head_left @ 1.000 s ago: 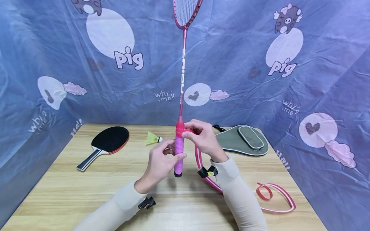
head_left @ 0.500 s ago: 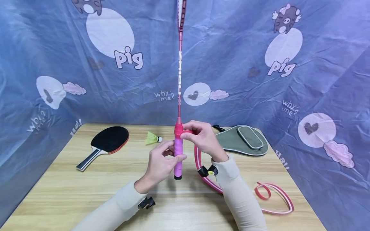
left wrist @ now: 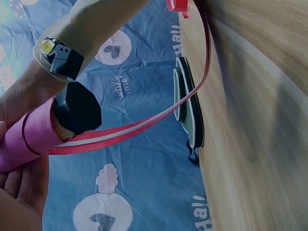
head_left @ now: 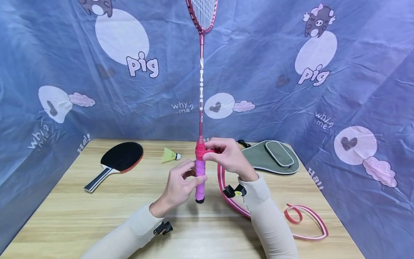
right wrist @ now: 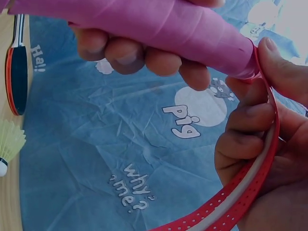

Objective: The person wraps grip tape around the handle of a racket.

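Observation:
A badminton racket (head_left: pixel 201 126) stands upright above the table, strings at the top edge of the head view. My left hand (head_left: pixel 178 185) holds its purple handle (head_left: pixel 200 190) between thumb and fingers. Red grip tape (head_left: pixel 200 149) is wound round the top of the handle. There my right hand (head_left: pixel 231 158) pinches the tape's loose length between thumb and fingers. In the right wrist view, this perforated red strip (right wrist: pixel 240 195) with a pale centre line runs down past the curled fingers. The left wrist view shows the handle's black end cap (left wrist: pixel 78 108).
The tape's tail (head_left: pixel 323 226) curls on the table's right side. A table tennis bat (head_left: pixel 121 157) lies at the left, with a yellow shuttlecock (head_left: pixel 169 155) beyond the left hand. A green bat case (head_left: pixel 258 158) lies at the back right. Patterned blue cloth (head_left: pixel 161 90) surrounds the table.
The racket has turned about its long axis: its head went from angled to edge-on, then angled the other way. Both hands stay near the same place; the right is slightly lower.

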### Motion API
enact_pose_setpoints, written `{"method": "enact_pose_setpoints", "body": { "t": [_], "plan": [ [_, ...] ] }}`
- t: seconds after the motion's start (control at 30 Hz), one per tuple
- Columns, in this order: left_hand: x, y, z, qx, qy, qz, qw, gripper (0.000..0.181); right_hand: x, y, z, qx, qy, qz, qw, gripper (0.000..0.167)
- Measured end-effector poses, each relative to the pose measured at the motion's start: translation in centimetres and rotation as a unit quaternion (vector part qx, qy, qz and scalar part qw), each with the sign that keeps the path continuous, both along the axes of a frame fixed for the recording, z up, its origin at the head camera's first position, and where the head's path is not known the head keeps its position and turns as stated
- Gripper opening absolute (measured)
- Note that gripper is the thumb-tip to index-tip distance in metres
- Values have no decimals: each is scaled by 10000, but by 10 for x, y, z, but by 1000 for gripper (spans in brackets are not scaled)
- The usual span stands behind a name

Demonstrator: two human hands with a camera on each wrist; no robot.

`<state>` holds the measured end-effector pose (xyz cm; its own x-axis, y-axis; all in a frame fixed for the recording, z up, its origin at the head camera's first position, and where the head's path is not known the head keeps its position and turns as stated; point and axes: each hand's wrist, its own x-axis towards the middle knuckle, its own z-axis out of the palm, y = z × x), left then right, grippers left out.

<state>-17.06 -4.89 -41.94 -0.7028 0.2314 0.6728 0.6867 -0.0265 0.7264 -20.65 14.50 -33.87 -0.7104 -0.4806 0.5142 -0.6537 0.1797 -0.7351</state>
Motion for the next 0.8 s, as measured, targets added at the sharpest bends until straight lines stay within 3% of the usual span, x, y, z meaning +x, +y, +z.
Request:
{"method": "enact_pose_setpoints", "body": {
  "t": [0.3,0.8],
  "plan": [
    [0,-6,5,1,-496,-835,9953,29,4,3,4,104,134,97,9998,22],
    [-1,-10,4,22,-716,-1543,9854,32,5,5,3,48,-339,410,9986,31]
  ]
}}
